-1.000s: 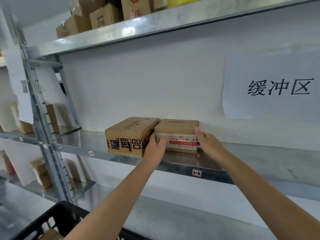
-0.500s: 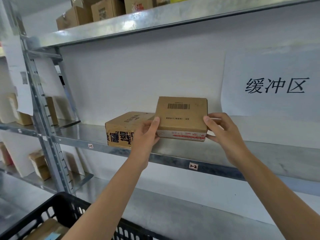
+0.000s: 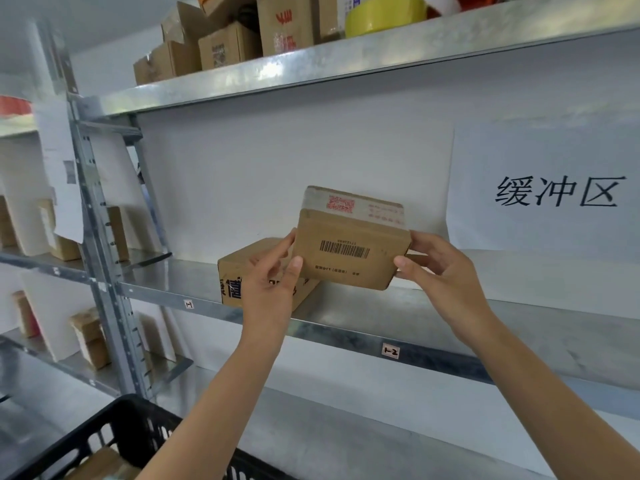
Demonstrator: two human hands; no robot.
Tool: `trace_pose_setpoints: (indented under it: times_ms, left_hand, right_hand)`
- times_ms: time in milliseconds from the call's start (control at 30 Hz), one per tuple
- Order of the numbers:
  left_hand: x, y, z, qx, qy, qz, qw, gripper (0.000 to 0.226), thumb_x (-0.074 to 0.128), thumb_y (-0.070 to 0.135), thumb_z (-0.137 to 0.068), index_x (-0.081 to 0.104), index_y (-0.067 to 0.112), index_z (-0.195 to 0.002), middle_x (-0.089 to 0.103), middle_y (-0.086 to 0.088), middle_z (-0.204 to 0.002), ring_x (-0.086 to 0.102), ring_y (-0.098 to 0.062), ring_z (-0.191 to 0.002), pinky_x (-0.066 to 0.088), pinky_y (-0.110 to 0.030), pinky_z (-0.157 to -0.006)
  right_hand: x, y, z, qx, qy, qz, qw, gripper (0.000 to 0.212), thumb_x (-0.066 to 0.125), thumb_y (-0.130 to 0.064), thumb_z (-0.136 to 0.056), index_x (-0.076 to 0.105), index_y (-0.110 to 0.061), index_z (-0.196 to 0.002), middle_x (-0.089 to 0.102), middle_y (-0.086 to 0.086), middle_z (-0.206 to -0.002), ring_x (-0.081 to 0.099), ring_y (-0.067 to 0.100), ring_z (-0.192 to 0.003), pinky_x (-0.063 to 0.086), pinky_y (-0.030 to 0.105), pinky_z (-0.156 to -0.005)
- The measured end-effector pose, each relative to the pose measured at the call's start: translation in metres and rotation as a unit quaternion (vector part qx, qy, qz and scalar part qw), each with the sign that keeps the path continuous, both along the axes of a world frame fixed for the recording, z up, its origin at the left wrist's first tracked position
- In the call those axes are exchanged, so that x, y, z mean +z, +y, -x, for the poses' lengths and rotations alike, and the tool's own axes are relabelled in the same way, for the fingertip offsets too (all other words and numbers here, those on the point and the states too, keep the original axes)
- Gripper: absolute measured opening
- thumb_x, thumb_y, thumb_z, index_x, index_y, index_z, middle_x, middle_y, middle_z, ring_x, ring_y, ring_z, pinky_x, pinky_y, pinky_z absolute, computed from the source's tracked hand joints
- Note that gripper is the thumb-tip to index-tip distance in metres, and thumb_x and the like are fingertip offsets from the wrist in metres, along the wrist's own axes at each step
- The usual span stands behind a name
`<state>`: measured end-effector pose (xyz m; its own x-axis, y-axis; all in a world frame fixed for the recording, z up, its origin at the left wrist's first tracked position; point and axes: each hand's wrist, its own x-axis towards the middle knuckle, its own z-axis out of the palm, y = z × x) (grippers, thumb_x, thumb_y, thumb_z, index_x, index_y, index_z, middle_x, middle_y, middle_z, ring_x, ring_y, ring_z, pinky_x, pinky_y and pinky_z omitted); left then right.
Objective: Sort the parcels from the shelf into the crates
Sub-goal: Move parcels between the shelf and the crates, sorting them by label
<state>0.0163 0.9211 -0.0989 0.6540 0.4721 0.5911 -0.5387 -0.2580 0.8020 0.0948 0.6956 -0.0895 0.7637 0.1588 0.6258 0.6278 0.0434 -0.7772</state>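
A small brown cardboard parcel (image 3: 349, 247) with a barcode is held in the air above the middle metal shelf (image 3: 433, 323), tilted so the barcode face points at me. My left hand (image 3: 273, 282) grips its left edge and my right hand (image 3: 440, 271) grips its right edge. A second, larger brown parcel (image 3: 239, 271) with dark printed characters sits on the shelf behind my left hand, partly hidden. A black plastic crate (image 3: 114, 431) stands at the bottom left with a parcel inside it.
The top shelf (image 3: 311, 60) carries several cardboard boxes and a yellow tape roll (image 3: 384, 15). A white sign with black characters (image 3: 554, 192) hangs on the wall at right. A metal upright (image 3: 100, 258) and side shelves with small boxes stand at left.
Both hands have lifted the small parcel off the shelf and turned it, so its barcode face has tipped toward me. It has come closer to me and higher.
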Motion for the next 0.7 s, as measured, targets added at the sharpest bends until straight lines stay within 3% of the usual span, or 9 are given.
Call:
trace_pose_setpoints:
  times_ms: [67,200,267,333,467,567,633,700]
  left_hand:
    - [0.0,0.0,0.001,0.023,0.002,0.017,1.0,0.041,0.067,0.016,-0.093,0.068,0.046,-0.12,0.066,-0.002,-0.115,0.062,-0.002,-0.098,0.05,-0.01,-0.087]
    - [-0.003,-0.001,0.001,0.03,0.022,0.036,0.999,0.038,0.064,0.012,-0.094,0.07,0.044,-0.113,0.063,0.0,-0.112,0.068,-0.012,-0.097,0.054,-0.026,-0.094]
    - [-0.005,-0.004,0.002,0.009,0.018,0.055,0.998,0.035,0.057,0.017,-0.098,0.071,0.049,-0.103,0.063,-0.001,-0.118,0.071,-0.011,-0.096,0.054,-0.012,-0.081]
    - [-0.007,-0.005,0.002,-0.014,0.012,0.074,0.997,0.033,0.051,0.019,-0.101,0.073,0.044,-0.102,0.066,-0.001,-0.121,0.072,-0.012,-0.097,0.051,-0.008,-0.078]
    - [-0.013,-0.005,0.0,-0.023,0.021,0.095,0.995,0.028,0.047,0.026,-0.103,0.07,0.034,-0.089,0.073,0.003,-0.11,0.068,-0.014,-0.106,0.056,-0.026,-0.092]
    - [-0.019,-0.004,-0.002,-0.011,0.044,0.105,0.993,0.023,0.053,0.044,-0.098,0.063,0.027,-0.085,0.068,0.0,-0.104,0.062,-0.021,-0.11,0.053,-0.036,-0.092]
    - [-0.022,-0.005,-0.001,-0.015,0.052,0.116,0.992,0.032,0.056,0.055,-0.092,0.061,0.024,-0.089,0.068,-0.003,-0.103,0.063,-0.025,-0.111,0.052,-0.044,-0.096]
    - [-0.022,-0.006,0.002,-0.036,0.054,0.127,0.99,0.034,0.057,0.062,-0.088,0.064,0.031,-0.1,0.072,0.003,-0.109,0.066,-0.023,-0.112,0.052,-0.047,-0.097]
  right_hand:
    - [0.0,0.003,0.0,0.018,0.001,-0.029,0.999,0.028,0.07,-0.027,-0.09,0.067,-0.02,-0.117,0.071,-0.01,-0.114,0.069,0.009,-0.103,0.06,0.027,-0.078]
    - [-0.001,0.009,-0.002,0.053,0.033,-0.059,0.996,0.049,0.055,-0.048,-0.09,0.062,-0.003,-0.106,0.072,-0.006,-0.113,0.07,0.014,-0.103,0.061,0.031,-0.076]
    - [-0.002,0.011,-0.005,0.054,0.05,-0.064,0.995,0.056,0.051,-0.052,-0.09,0.057,0.002,-0.103,0.073,-0.003,-0.111,0.07,0.013,-0.102,0.061,0.031,-0.075]
    - [-0.003,0.011,-0.007,0.042,0.06,-0.068,0.995,0.059,0.048,-0.055,-0.09,0.056,0.002,-0.102,0.073,-0.003,-0.104,0.07,0.01,-0.1,0.061,0.029,-0.073]
    - [-0.006,0.012,-0.012,0.04,0.077,-0.059,0.994,0.057,0.044,-0.059,-0.089,0.063,-0.006,-0.1,0.074,-0.008,-0.087,0.071,0.005,-0.091,0.061,0.026,-0.071]
    - [-0.01,0.014,-0.014,0.06,0.105,-0.055,0.991,0.065,0.049,-0.063,-0.083,0.064,-0.003,-0.104,0.075,-0.005,-0.095,0.07,0.006,-0.094,0.06,0.026,-0.073]
    - [-0.014,0.014,-0.016,0.07,0.124,-0.048,0.989,0.066,0.056,-0.062,-0.08,0.058,0.003,-0.096,0.076,-0.001,-0.098,0.071,0.01,-0.096,0.061,0.034,-0.081]
    - [-0.017,0.016,-0.018,0.076,0.128,-0.038,0.988,0.052,0.063,-0.055,-0.082,0.053,-0.004,-0.08,0.075,0.005,-0.097,0.07,0.02,-0.097,0.058,0.048,-0.089]
